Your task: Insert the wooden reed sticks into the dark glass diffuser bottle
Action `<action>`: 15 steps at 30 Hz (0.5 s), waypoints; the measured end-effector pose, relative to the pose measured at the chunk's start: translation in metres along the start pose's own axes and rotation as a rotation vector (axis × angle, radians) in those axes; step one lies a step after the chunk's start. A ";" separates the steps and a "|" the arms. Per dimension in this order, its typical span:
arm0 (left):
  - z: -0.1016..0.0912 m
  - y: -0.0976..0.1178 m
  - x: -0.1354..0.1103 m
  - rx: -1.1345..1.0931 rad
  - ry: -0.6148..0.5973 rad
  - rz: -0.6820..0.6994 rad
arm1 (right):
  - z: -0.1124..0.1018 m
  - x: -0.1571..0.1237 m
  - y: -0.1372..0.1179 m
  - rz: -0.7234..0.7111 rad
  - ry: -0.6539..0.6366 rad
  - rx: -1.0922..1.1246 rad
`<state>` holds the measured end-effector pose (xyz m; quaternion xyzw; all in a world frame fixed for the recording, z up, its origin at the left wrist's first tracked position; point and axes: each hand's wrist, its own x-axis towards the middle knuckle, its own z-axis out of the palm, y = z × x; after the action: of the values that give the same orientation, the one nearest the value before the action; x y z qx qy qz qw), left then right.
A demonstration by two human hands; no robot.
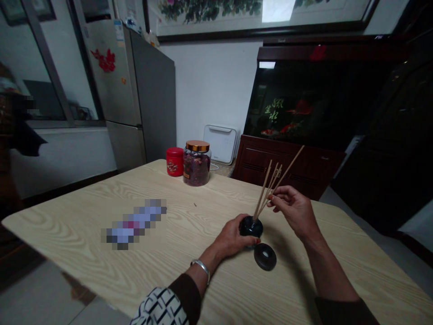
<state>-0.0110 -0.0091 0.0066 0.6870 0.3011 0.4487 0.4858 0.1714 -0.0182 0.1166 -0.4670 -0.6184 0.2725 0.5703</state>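
My left hand (pixel 233 238) is wrapped round a small black bottle (pixel 251 225) that stands on the wooden table (pixel 101 198). Several thin wooden reed sticks (pixel 270 183) rise from the bottle's neck and fan out to the upper right. My right hand (pixel 294 208) pinches the sticks near their middle with thumb and fingers. A round black cap (pixel 265 256) lies flat on the table just in front of the bottle, apart from both hands.
At the table's far edge stand a glass jar with a copper lid (pixel 196 163) and a red tin (pixel 175 161). A blurred flat object (pixel 135 223) lies left of centre. A fridge (pixel 135 90) and a fish tank (pixel 297 104) stand behind.
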 end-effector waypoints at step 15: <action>0.000 -0.007 0.002 -0.013 -0.006 -0.022 | -0.008 -0.009 0.026 0.148 -0.551 -0.433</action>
<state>-0.0097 -0.0053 0.0007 0.6820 0.3041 0.4431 0.4960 0.1847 -0.0167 0.0920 -0.5295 -0.7568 0.2916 0.2487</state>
